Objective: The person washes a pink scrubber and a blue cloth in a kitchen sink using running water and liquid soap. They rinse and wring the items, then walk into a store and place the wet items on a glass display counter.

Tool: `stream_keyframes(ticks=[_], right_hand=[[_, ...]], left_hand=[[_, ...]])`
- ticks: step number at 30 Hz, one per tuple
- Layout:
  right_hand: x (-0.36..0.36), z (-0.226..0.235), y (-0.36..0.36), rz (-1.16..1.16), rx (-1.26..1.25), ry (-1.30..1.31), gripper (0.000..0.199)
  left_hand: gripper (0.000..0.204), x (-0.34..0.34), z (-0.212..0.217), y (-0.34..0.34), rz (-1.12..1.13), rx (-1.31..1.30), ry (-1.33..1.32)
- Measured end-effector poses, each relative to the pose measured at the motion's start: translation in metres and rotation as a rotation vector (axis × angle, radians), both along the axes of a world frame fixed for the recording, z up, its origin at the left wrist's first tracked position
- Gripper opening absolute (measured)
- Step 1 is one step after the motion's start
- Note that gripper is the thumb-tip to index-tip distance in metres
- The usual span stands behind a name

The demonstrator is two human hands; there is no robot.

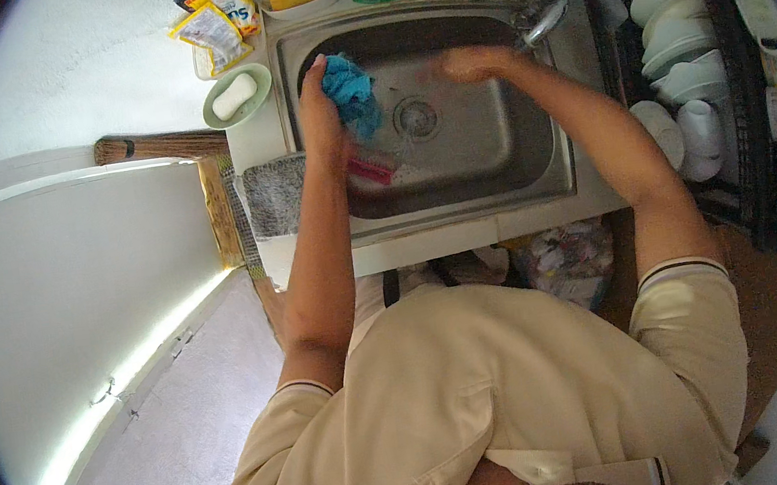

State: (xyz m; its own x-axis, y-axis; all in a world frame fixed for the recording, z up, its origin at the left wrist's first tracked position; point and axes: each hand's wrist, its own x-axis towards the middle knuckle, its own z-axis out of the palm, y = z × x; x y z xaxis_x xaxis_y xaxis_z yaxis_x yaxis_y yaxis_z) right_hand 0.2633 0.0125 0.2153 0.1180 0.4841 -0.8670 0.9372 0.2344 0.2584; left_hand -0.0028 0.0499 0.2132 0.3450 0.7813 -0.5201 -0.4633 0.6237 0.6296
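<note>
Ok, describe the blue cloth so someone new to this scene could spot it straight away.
Find the steel sink set in the white counter. Over its left half, the left hand grips a crumpled blue cloth. It is the only bright blue, soft thing in the basin; the small pink item lies lower, by the forearm.

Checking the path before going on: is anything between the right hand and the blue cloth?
Nothing visible. The right hand is over the sink, apart from the blue cloth that the left hand holds; only bare basin lies between them.
</note>
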Motion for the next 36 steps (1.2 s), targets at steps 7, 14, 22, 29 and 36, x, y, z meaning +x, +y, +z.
stream_keyframes(ticks=[7, 14, 22, 29, 36], right_hand=[[0.02, -0.001, -0.011, -0.292, -0.088, 0.869, 0.034], [0.097, -0.01, -0.086, -1.56, 0.11, 1.97, 0.033], [-0.018, -0.042, -0.311, -0.326, 1.236, 0.01, 0.054], [-0.178, -0.058, -0.188, -1.085, 1.039, 0.693, 0.057], [-0.027, -0.066, -0.271, -1.19, 1.694, 0.117, 0.078]], left_hand=[[0.026, -0.001, -0.028, 0.018, -0.005, 0.2, 0.133], [0.036, 0.014, 0.004, 0.013, -0.022, 0.25, 0.206], [0.032, 0.017, 0.01, 0.012, -0.123, 0.256, 0.181], [0.032, 0.047, -0.007, 0.003, -0.243, 0.458, 0.286], [0.044, 0.073, 0.004, -0.028, -0.423, 0.637, 0.523]])
